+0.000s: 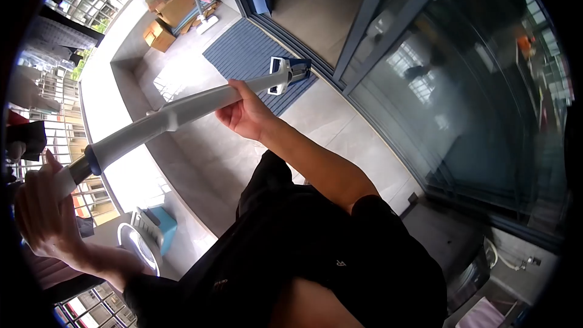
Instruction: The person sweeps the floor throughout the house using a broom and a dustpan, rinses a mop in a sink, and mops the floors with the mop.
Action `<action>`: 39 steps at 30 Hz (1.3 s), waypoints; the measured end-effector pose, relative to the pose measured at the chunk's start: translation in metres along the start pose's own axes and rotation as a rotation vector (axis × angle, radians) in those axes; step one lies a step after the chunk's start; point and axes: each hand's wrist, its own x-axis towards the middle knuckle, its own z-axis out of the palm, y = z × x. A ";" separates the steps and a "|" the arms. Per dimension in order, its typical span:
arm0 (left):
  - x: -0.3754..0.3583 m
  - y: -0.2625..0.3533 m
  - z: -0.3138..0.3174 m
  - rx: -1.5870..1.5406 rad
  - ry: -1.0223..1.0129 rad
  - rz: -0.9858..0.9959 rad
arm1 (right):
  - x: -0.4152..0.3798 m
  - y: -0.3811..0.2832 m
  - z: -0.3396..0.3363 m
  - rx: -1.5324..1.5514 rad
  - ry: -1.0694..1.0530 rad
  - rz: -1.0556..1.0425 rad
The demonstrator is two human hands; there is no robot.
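Note:
A long white stick-shaped cleaning tool [164,124] runs slantwise from the left edge to the upper middle. At its far end is a white and dark blue head [279,76], seen over a ribbed blue-grey mat [243,48]. My left hand [45,212] is wrapped round the near end, beside a short dark metal section and a blue ring. Farther along, my right hand [246,112] holds the white body from its right side, with the thumb on top and the fingers curled underneath.
Glass sliding doors [449,97] stand on the right, with an open doorway above. Cardboard boxes [159,35] and a floor tool [206,24] are at the top. A low ledge [100,103], barred windows and hanging clothes line the left. A teal and white basket [155,228] stands lower left.

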 end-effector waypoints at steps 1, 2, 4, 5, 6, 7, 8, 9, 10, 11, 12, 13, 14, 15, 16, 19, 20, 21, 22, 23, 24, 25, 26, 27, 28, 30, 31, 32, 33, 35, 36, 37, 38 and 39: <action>0.002 0.005 0.012 0.007 -0.050 -0.046 | 0.019 -0.011 0.007 -0.029 -0.008 0.020; 0.008 0.016 0.027 -0.008 -0.096 -0.093 | 0.040 -0.022 0.013 -0.056 -0.014 0.040; 0.036 0.044 0.063 -0.046 -0.117 -0.149 | 0.091 -0.044 0.013 -0.096 -0.015 0.068; 0.042 0.060 0.086 -0.066 -0.200 -0.178 | 0.118 -0.057 0.010 -0.120 -0.015 0.074; 0.044 0.078 0.107 -0.091 -0.279 -0.200 | 0.138 -0.069 0.004 -0.107 0.019 0.084; 0.054 0.096 0.140 -0.188 -0.306 -0.273 | 0.166 -0.088 0.003 -0.124 0.072 0.093; 0.060 0.117 0.170 -0.292 -0.339 -0.343 | 0.188 -0.106 0.002 -0.139 0.133 0.104; 0.065 0.141 0.200 -0.330 -0.512 -0.421 | 0.213 -0.125 -0.004 -0.126 0.197 0.080; 0.070 0.156 0.223 -0.366 -0.686 -0.490 | 0.235 -0.140 -0.011 -0.109 0.260 0.056; 0.087 0.166 0.240 -0.505 -0.735 -0.508 | 0.259 -0.159 -0.014 -0.100 0.308 0.026; 0.102 0.174 0.254 -0.645 -0.778 -0.519 | 0.275 -0.177 -0.018 -0.097 0.334 0.008; 0.110 0.186 0.274 -0.797 -0.876 -0.527 | 0.287 -0.199 -0.028 -0.086 0.364 -0.007; 0.123 0.193 0.295 -0.951 -0.969 -0.532 | 0.298 -0.224 -0.033 -0.077 0.392 -0.027; 0.148 0.198 0.307 -0.987 -0.968 -0.399 | 0.306 -0.245 -0.039 -0.076 0.432 -0.063; 0.161 0.208 0.331 -1.067 -1.062 -0.312 | 0.317 -0.268 -0.043 -0.078 0.467 -0.099; 0.207 0.257 0.386 -1.310 -0.976 -0.122 | 0.347 -0.352 -0.068 -0.074 0.507 -0.197; 0.252 0.291 0.398 -1.308 -1.028 -0.061 | 0.361 -0.398 -0.082 -0.026 0.510 -0.226; 0.282 0.313 0.408 -1.254 -1.058 0.013 | 0.370 -0.429 -0.082 0.012 0.574 -0.286; 0.328 0.329 0.415 -1.220 -0.919 0.137 | 0.382 -0.468 -0.085 0.056 0.636 -0.342; 0.358 0.347 0.427 -1.191 -0.841 0.179 | 0.392 -0.503 -0.090 0.133 0.632 -0.360; 0.387 0.371 0.441 -1.160 -0.765 0.224 | 0.403 -0.539 -0.102 0.163 0.614 -0.404; 0.418 0.392 0.454 -1.101 -0.730 0.266 | 0.414 -0.572 -0.115 0.197 0.595 -0.450; 0.453 0.410 0.468 -1.041 -0.691 0.306 | 0.426 -0.608 -0.123 0.231 0.572 -0.498; 0.499 0.439 0.482 -0.989 -0.718 0.365 | 0.443 -0.649 -0.140 0.205 0.585 -0.534; 0.527 0.457 0.499 -0.994 -0.684 0.359 | 0.452 -0.673 -0.148 0.201 0.575 -0.547; 0.595 0.488 0.534 -0.995 -0.751 0.410 | 0.479 -0.735 -0.158 0.188 0.548 -0.567; 0.623 0.500 0.554 -1.003 -0.683 0.438 | 0.492 -0.762 -0.161 0.233 0.607 -0.518; 0.650 0.508 0.570 -1.044 -0.699 0.432 | 0.503 -0.783 -0.159 0.354 0.624 -0.512; 0.671 0.517 0.587 -1.052 -0.712 0.454 | 0.516 -0.803 -0.165 0.336 0.615 -0.505; 0.717 0.532 0.614 -1.123 -0.765 0.429 | 0.533 -0.848 -0.165 0.280 0.620 -0.479; 0.730 0.535 0.628 -1.206 -0.803 0.396 | 0.540 -0.867 -0.154 0.261 0.639 -0.457; 0.748 0.537 0.640 -1.210 -0.820 0.397 | 0.549 -0.886 -0.145 0.245 0.659 -0.433; 0.767 0.540 0.654 -1.213 -0.832 0.397 | 0.561 -0.909 -0.136 0.230 0.676 -0.413; 0.783 0.544 0.667 -1.323 -0.895 0.298 | 0.575 -0.929 -0.126 0.212 0.660 -0.423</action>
